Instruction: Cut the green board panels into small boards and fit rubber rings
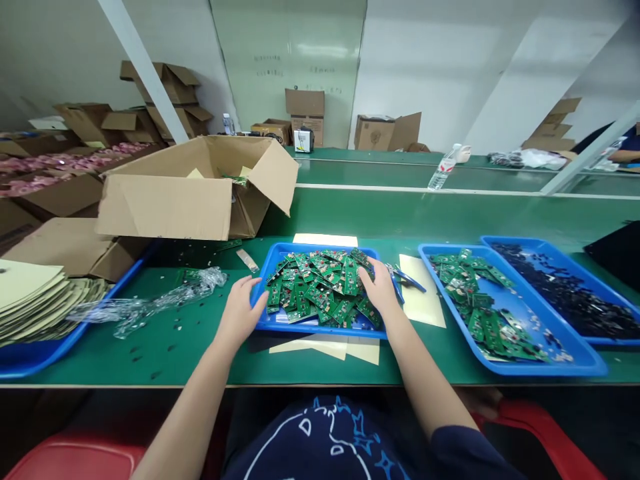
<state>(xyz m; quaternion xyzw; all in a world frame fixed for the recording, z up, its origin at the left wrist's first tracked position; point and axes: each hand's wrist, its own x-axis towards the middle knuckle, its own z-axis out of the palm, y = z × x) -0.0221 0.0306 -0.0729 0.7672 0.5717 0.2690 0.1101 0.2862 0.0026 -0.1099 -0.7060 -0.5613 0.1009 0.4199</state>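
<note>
A blue tray heaped with small green circuit boards lies on the bench before me. My left hand is at the tray's left rim, thumb and fingers apart, holding nothing that shows. Over the right side of the heap reaches my right hand, its thumb and fingers spread against the boards. Its fingertips are partly hidden among them. Blue-handled pliers lie just right of that hand, on a cream paper sheet. More sheets stick out from beneath the tray.
To the right, one blue tray holds boards and small pale parts; another holds black parts. An open carton stands back left. Crumpled clear plastic and stacked paper sheets lie left. A water bottle stands on the ledge.
</note>
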